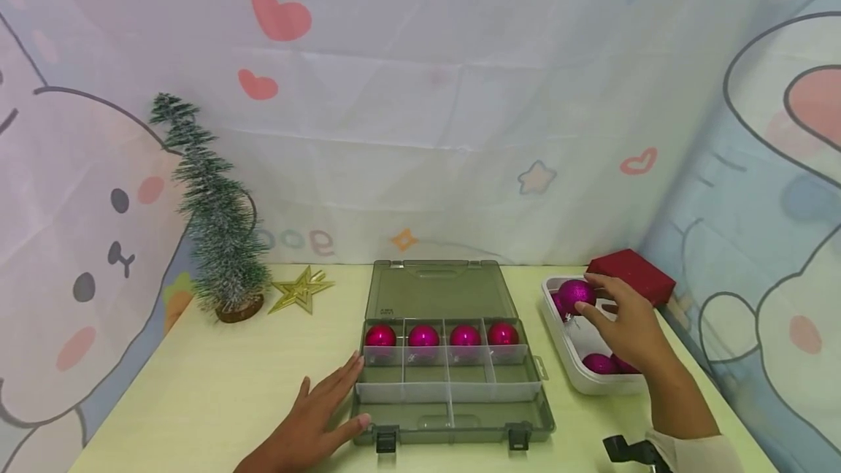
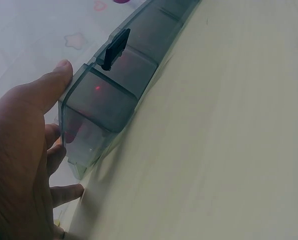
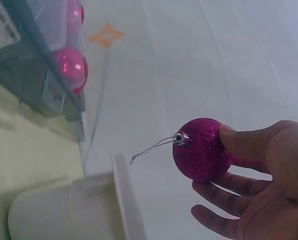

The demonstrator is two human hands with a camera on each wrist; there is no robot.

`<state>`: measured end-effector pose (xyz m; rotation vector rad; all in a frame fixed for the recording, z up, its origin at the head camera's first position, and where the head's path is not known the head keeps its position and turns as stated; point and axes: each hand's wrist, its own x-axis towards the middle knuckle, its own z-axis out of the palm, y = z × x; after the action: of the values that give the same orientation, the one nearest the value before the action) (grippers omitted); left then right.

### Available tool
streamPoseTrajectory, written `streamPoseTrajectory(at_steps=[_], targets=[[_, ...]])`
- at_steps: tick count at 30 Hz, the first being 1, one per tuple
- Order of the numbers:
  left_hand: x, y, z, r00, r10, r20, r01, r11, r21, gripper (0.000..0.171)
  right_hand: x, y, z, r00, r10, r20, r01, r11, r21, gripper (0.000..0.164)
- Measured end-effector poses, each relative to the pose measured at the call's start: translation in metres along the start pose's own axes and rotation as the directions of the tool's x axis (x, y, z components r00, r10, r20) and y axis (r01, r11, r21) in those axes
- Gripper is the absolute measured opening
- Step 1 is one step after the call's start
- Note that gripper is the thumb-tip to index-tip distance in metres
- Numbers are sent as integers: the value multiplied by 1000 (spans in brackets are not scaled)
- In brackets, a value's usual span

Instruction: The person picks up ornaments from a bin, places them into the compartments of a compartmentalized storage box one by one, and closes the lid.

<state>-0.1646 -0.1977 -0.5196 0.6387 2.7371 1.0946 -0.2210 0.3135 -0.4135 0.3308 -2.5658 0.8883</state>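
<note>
My right hand (image 1: 624, 320) pinches a glittery magenta Christmas ball (image 3: 202, 150) between thumb and fingers, over the white tub (image 1: 591, 385). A silver cap and string loop hang off the ball. More glittery balls (image 1: 599, 364) lie inside the tub. In the middle stands a grey see-through divided box (image 1: 420, 413) with its lid (image 1: 440, 290) raised. Its back row holds several shiny pink balls (image 1: 423, 336), one per compartment; the rows in front hold none. At the box's left front corner rests my left hand (image 1: 309, 422), fingers spread along the side, thumb at the front edge.
A small frosted artificial tree (image 1: 220, 232) on a wooden base stands at the back left, with a gold star (image 1: 302, 290) beside it. Behind the tub sits a dark red box (image 1: 631, 276). Two black latches (image 1: 386, 439) project from the divided box's front. Printed cloth hangs behind the table.
</note>
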Motion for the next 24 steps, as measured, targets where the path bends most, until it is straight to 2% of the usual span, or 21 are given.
streamPoseTrajectory(at_steps=[5,8,11,14,19,24], targets=[[0,2,-1,1000,-1,7,1,1000,-9,82,-2,-16,7,997,-45,-60,50,995,88,54],[0,1,-1,1000,-6,7,6,1000,-5,82,-1,-22,15,992,-82,-101,98,981,169,53],[1,-1,0,1000,-5,5,5,1000,2,83,1,-29,24,989,-98,-108,121,965,231,53],[1,-2,0,1000,1,-3,-1,1000,15,83,2,-38,32,992,-101,-81,119,956,268,52],[1,-3,1,1000,10,-17,-9,999,41,83,5,-57,46,998,-59,-4,57,945,323,49],[1,-2,1,1000,9,-18,-8,999,43,83,8,-76,64,998,-30,55,6,919,395,47]])
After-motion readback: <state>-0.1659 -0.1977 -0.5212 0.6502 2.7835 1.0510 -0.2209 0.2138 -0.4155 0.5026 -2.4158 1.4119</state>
